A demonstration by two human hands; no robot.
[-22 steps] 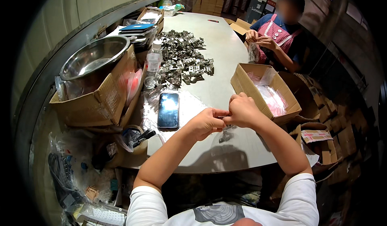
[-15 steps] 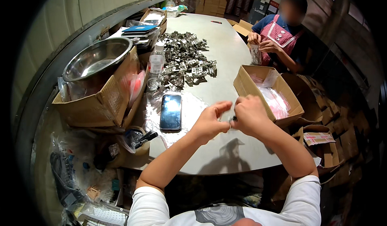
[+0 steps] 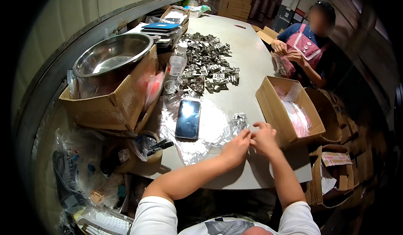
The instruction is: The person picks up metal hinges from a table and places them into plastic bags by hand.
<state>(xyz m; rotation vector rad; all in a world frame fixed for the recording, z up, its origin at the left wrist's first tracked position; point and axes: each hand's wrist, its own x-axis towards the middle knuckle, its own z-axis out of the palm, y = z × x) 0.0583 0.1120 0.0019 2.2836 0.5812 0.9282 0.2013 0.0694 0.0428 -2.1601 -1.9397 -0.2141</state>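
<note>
Bag [image 3: 239, 119]: one, small, clear, with metal pieces inside; lies on the table [image 3: 247, 50], just beyond the hands and beside the right edge of the clear plastic [image 3: 214, 124].

Left hand [image 3: 236, 147]: fingers bent and drawn together, tips at the near end of the bag. Right hand [image 3: 264, 139]: fingers loosely curled, partly spread, tips meeting those of the left. Whether either pinches the bag's edge cannot be told; the fingers hide it.

Phone [image 3: 188, 119]: one, dark, face up on the clear plastic, left of the bag.

Metal parts [image 3: 210, 63]: a large loose heap, beyond the phone.

Bottle [image 3: 176, 67]: clear, upright at the heap's left edge.

Open box [image 3: 272, 113]: cardboard, right of the hands, holding clear and pinkish bags.

Basin [image 3: 109, 61]: steel, round, tilted, set on a cardboard carton [image 3: 94, 113] at left.

Pens [image 3: 159, 147]: dark, near the table's left edge, below the phone.

Folder [image 3: 160, 26]: blue, topping a stack behind the basin.

Co-worker [image 3: 306, 46]: far right, checked apron, both hands at a clear pouch [image 3: 282, 65].
</note>
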